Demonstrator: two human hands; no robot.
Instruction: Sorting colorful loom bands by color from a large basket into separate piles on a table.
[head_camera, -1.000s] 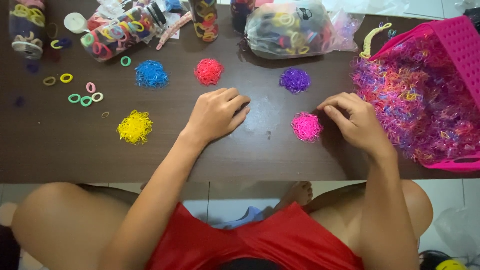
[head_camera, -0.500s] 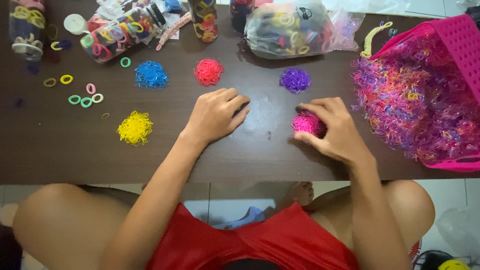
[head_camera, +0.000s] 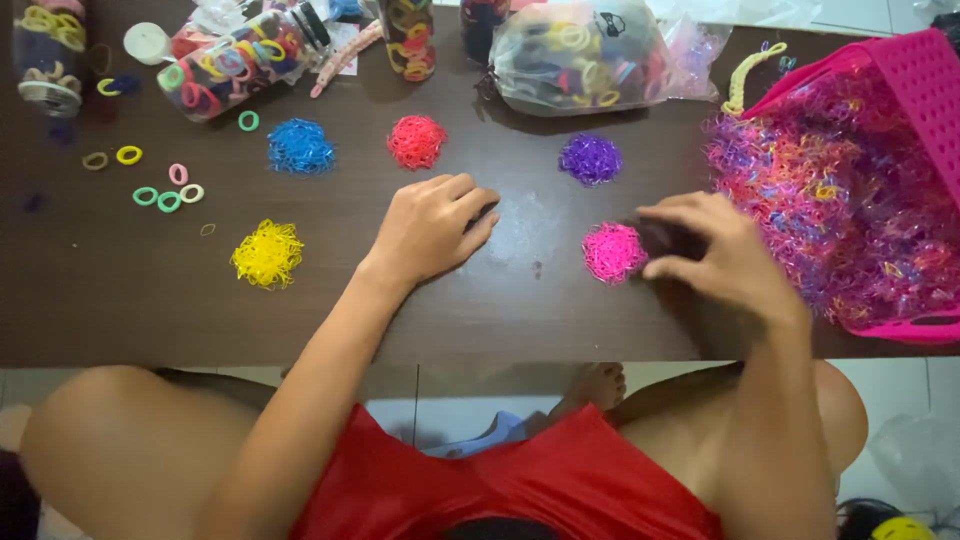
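right now the right hand (head_camera: 725, 255) sits just beside the pink pile (head_camera: 613, 252) of tiny elastic bands, fingers curled loosely toward it; the picture is blurred there, so i cannot tell whether the fingertips pinch any bands or only brush the pile's edge. the left hand (head_camera: 435, 225) lies flat and released on the dark table (head_camera: 120, 300), palm down, holding nothing, well apart from every pile.

the pink pile rests on the table between the two hands, close to the pink basket (head_camera: 925, 90) heaped with mixed bands (head_camera: 820, 190). that closeness looks like the main risk: a sweep of the right wrist could drag loose mixed bands out over the basket's low side and into the sorted pink heap, or push pink ones back in. the bands are light and springy, so a quick pinch could flick some off.

the table's near edge runs just below the right forearm, and anything nudged toward the person would probably drop to the floor. open room lies in the middle, between the left hand and the pink pile, and along the near strip by the yellow pile (head_camera: 267, 253). the far side is crowded: blue pile (head_camera: 300, 148), red pile (head_camera: 416, 141), purple pile (head_camera: 590, 158), jars and a clear bag (head_camera: 580, 55).
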